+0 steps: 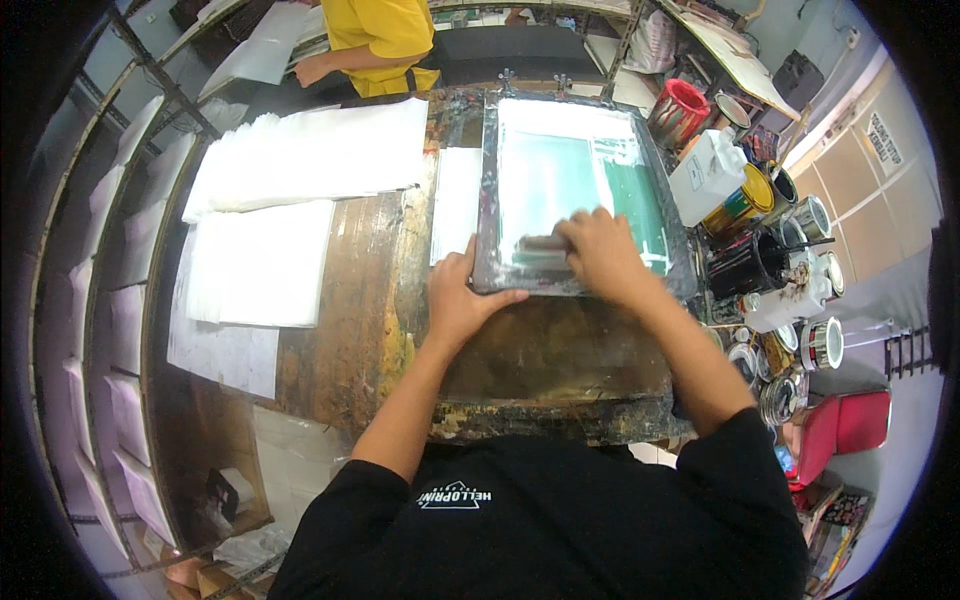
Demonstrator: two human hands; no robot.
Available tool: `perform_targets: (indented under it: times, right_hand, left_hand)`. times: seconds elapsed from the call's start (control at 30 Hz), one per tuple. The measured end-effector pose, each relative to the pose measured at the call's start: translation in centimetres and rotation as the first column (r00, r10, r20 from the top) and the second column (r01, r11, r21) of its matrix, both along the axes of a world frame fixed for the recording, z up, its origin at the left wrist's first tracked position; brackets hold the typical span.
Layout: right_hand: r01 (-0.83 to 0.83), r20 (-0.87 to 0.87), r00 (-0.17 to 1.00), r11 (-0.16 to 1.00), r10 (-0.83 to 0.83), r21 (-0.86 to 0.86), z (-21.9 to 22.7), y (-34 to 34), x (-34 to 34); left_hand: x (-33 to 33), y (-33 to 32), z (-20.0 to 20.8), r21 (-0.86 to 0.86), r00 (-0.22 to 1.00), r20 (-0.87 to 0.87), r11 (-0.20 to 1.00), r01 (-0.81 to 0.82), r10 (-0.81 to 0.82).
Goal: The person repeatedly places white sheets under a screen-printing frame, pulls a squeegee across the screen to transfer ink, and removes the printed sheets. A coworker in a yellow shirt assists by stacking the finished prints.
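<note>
A screen printing frame [487,205] with dark edges lies on the worn wooden table [360,290]. Its green mesh [635,200] is smeared with white ink, thickest along the far end. My right hand [603,252] is closed around a squeegee [540,250] near the front of the mesh; motion blurs the tool, and its blade cannot be made out. At the frame's near left corner, my left hand [462,298] grips the edge, thumb stretched along the front side. White paper [456,205] shows just left of the frame, partly hidden by it.
Stacks of white paper [265,260] cover the table's left side. Paint cans, a white jerrycan [706,175] and a black pot [745,263] crowd the right edge. A drying rack [125,330] stands at left. Across the table is a person in yellow [380,40]. A red chair [845,430] sits at right.
</note>
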State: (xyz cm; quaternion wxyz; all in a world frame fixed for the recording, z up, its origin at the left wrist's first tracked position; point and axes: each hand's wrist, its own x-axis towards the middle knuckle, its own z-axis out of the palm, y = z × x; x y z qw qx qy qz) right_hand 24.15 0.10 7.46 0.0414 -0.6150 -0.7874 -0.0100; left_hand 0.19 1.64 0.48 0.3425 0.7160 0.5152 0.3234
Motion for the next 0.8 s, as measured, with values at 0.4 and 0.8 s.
perform_targets:
  times: [0.4, 0.8]
  right_hand:
    - [0.139, -0.048, 0.990, 0.982, -0.134, 0.130, -6.8, 7.2, -0.2]
    - [0.153, -0.018, 0.988, 0.988, -0.154, -0.032, -5.0, 25.1, 6.3]
  left_hand:
    - [-1.2, -0.6, -4.5, 0.303, 0.933, -0.353, 0.952, 0.043, 0.070]
    - [-1.3, -0.7, -3.3, 0.303, 0.966, -0.258, 0.952, 0.054, 0.027]
